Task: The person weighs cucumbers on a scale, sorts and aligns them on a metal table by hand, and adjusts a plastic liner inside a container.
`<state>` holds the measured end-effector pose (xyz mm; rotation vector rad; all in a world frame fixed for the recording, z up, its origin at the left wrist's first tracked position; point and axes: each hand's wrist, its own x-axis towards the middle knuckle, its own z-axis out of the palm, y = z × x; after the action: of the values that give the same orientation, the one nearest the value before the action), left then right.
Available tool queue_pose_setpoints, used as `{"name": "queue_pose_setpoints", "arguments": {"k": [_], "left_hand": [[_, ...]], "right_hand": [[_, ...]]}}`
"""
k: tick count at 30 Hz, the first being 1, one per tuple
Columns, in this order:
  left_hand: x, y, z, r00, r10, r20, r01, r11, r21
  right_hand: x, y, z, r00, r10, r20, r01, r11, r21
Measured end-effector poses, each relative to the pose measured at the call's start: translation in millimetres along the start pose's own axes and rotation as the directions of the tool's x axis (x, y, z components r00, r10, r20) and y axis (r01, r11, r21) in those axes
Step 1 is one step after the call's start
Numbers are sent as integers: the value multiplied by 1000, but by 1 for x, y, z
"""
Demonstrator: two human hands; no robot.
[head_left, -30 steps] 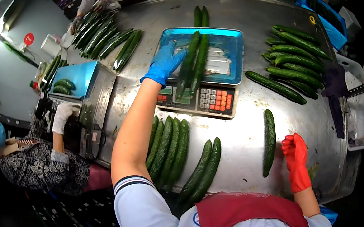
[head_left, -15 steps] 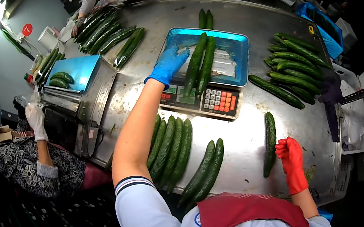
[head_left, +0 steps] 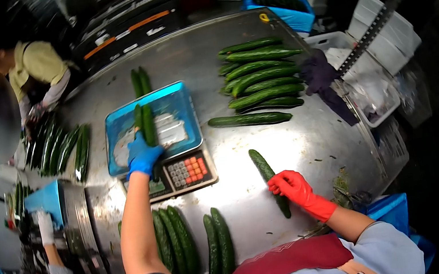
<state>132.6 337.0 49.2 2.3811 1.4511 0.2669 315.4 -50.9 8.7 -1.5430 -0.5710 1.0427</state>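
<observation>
My left hand, in a blue glove, is closed around the lower part of two cucumbers on the scale's blue tray. Its thumb lies on their right side and its fingers reach over the left one. In a red glove, my right hand has its curled fingers over a single cucumber on the metal table. Below the scale keypad, a pair of cucumbers lies side by side, with a row of several more cucumbers to its left.
Several cucumbers are stacked at the right, by a dark cloth. Two cucumbers lie behind the scale. Wrapped cucumbers lie near a co-worker. Another person's white-gloved hand is at a machine on the left.
My left hand has gone from beside the two cucumbers on the tray onto them. My right hand has moved from beside the single cucumber to over it. The view has turned right.
</observation>
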Motion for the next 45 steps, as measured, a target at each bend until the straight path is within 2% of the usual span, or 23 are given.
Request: {"name": "queue_pose_setpoints", "arguments": {"k": [1, 4, 6, 8, 10, 12, 13, 14, 15, 16, 17, 21, 24, 25, 28, 29, 32, 34, 37, 38, 40, 43, 45], "left_hand": [[-1, -2, -1, 1000, 27, 5, -26, 992, -120], [-27, -1, 8, 964, 232, -127, -258, 928, -269], [-74, 58, -26, 946, 288, 149, -120, 737, -665], [-122, 99, -31, 925, 232, 300, 111, 591, -799], [-152, 105, -2, 880, 299, 369, 107, 632, -767], [-183, 108, 32, 843, 435, 318, -87, 692, -717], [-200, 102, 50, 825, 414, 385, -122, 796, -593], [-214, 96, 68, 807, 378, 454, -155, 877, -455], [-225, 94, 83, 814, 382, 438, -178, 881, -438], [-232, 102, 86, 814, 293, 502, -100, 921, -376], [-237, 106, 93, 830, 253, 498, -94, 942, -321], [-242, 114, 116, 899, 194, 393, -129, 974, -186], [-240, 105, 132, 917, 158, 367, -68, 967, -245], [-235, 103, 128, 890, 125, 438, -1, 962, -273], [-239, 60, 179, 969, 246, 12, -198, 807, -556], [-239, 58, 178, 979, 175, 101, -76, 783, -617], [-228, 95, 97, 939, 52, 341, 327, 174, -929], [-207, 96, 67, 938, 23, 346, 342, 99, -934], [-156, 78, 46, 997, 75, 3, -11, 190, -982], [-146, 72, 30, 990, 91, 104, 96, 84, -992], [-120, 65, 4, 997, -12, 82, 83, 221, -972], [-45, -7, 29, 997, -53, 63, 82, 577, -813], [-39, -11, 21, 991, -8, -137, -73, 815, -575]], "right_hand": [[3, 1, -3, 999, 24, -21, -24, 1000, 2], [33, -7, -30, 953, -303, 28, 286, 863, -415], [69, -23, -41, 898, -440, -7, 352, 727, -590], [123, -20, -61, 730, -669, 137, 504, 392, -769], [165, -20, -66, 697, -686, 209, 423, 158, -893], [180, -26, -67, 859, -461, 221, 293, 90, -952], [185, -27, -66, 921, -330, 209, 236, 42, -971], [186, -33, -68, 936, -258, 241, 263, 51, -964], [186, -33, -73, 936, -246, 252, 296, 163, -941], [179, -26, -75, 939, -223, 261, 318, 278, -906], [170, -20, -75, 942, -257, 217, 322, 501, -803], [118, -17, -84, 988, -110, 105, 151, 778, -609], [73, -16, -82, 998, 29, 54, -5, 915, -404], [57, -21, -76, 994, 82, 71, -58, 955, -292], [26, -15, -53, 976, 166, 139, -176, 982, 63], [12, -33, -36, 971, 171, 168, -199, 966, 167], [5, -42, 1, 962, 143, 231, -200, 947, 249], [21, -46, 27, 951, 50, 305, -125, 965, 232], [53, -80, 75, 944, -77, 321, 38, 991, 126], [61, -91, 95, 930, -181, 321, 115, 970, 213], [92, -92, 135, 915, -124, 385, -44, 916, 400], [109, -106, 168, 961, -109, 253, 119, 993, -24], [146, -59, 187, 896, -381, 227, 419, 896, -148]]}}
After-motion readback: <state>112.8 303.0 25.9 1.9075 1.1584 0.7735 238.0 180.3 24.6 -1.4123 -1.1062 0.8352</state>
